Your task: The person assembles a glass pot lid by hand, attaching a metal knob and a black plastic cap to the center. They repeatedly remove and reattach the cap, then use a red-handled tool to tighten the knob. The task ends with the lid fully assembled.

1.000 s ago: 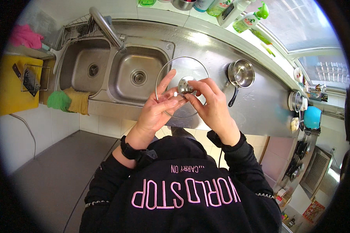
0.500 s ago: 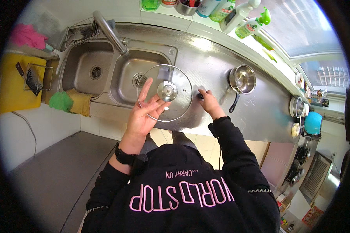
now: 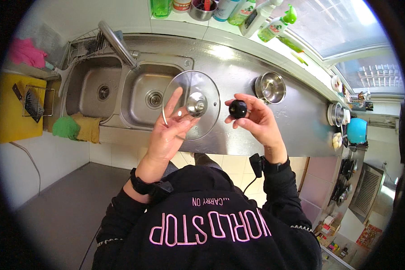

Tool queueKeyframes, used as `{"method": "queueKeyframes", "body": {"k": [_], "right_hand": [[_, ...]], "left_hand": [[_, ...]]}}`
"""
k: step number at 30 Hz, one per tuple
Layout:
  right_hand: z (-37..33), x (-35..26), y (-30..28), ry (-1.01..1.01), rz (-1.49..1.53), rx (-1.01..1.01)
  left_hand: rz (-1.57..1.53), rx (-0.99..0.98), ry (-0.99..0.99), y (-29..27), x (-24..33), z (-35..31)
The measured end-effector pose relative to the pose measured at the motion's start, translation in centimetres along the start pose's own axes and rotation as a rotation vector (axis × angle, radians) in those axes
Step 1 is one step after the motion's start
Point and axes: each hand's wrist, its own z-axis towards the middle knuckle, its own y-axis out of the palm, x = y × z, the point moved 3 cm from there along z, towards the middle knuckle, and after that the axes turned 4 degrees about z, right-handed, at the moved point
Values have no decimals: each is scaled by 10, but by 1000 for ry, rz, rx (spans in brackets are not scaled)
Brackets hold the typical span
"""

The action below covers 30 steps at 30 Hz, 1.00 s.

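A round glass pot lid (image 3: 196,104) with a metal disc at its centre is held up by my left hand (image 3: 161,139). The fingers are under the glass, and some show through it. Just right of the lid, my right hand (image 3: 264,126) pinches a round, shiny black lid knob (image 3: 237,109) between thumb and fingers. The knob is apart from the lid. A small steel saucepan (image 3: 274,85) stands on the counter beyond my right hand, which mostly hides its handle.
A double steel sink (image 3: 127,96) with a tap (image 3: 117,45) lies to the left, with green and yellow cloths (image 3: 67,123) over its front edge. Bottles (image 3: 256,18) line the ledge behind the steel counter (image 3: 238,58). A yellow board (image 3: 13,117) is far left.
My right hand has lifted the black knob off the counter and turned to show it. The lid remains in my left hand, nearly in place. The view has shifted slightly.
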Motion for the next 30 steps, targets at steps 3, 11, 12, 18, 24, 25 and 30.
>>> {"method": "queueKeyframes", "body": {"k": [3,11,12,18,24,25,30], "right_hand": [[-5,-34,40,-137,-642,150],[-26,-45,59,-209,-986,362],[-27,-43,57,-196,-935,392],[-36,-35,57,-269,-988,446],[-38,-32,59,-397,-1093,503],[-38,-31,60,-420,-1130,509],[-39,-31,60,-587,-1369,492]], "left_hand": [[57,-32,-5,26,-6,4],[245,-146,22,62,-13,13],[286,-163,12,64,-14,13],[355,-246,85,72,-19,12],[424,-280,167,78,-16,11],[452,-280,195,79,-14,11],[534,-254,239,81,-12,12]]}}
